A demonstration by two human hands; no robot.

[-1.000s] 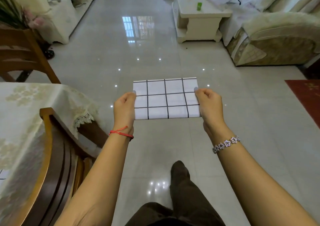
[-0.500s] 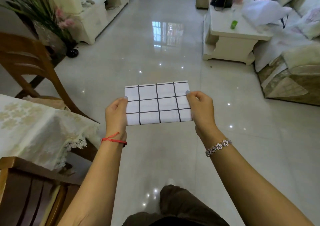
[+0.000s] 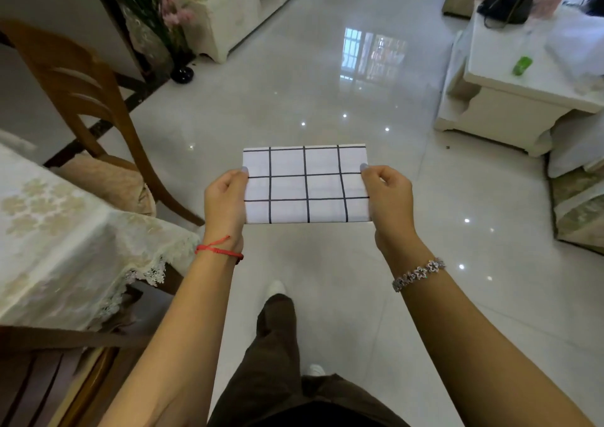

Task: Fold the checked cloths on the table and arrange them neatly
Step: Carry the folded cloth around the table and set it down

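Observation:
A white checked cloth (image 3: 305, 185) with thin black lines is folded into a flat rectangle and held out level in front of me, above the tiled floor. My left hand (image 3: 225, 201) grips its left edge, thumb on top. My right hand (image 3: 387, 198) grips its right edge the same way. The cloth is stretched taut between both hands. The table (image 3: 65, 230), under a cream lace tablecloth, lies to my left, apart from the cloth. No other checked cloth is in view.
A wooden chair (image 3: 81, 83) stands beyond the table's corner and another chair back (image 3: 49, 371) is at the lower left. A white coffee table (image 3: 523, 83) and a sofa (image 3: 578, 211) are on the right. A potted plant (image 3: 147, 18) stands at the far left. Glossy floor stretches ahead.
The view has swung left and the table's corner has come nearer. Both hands still hold the folded cloth the same way.

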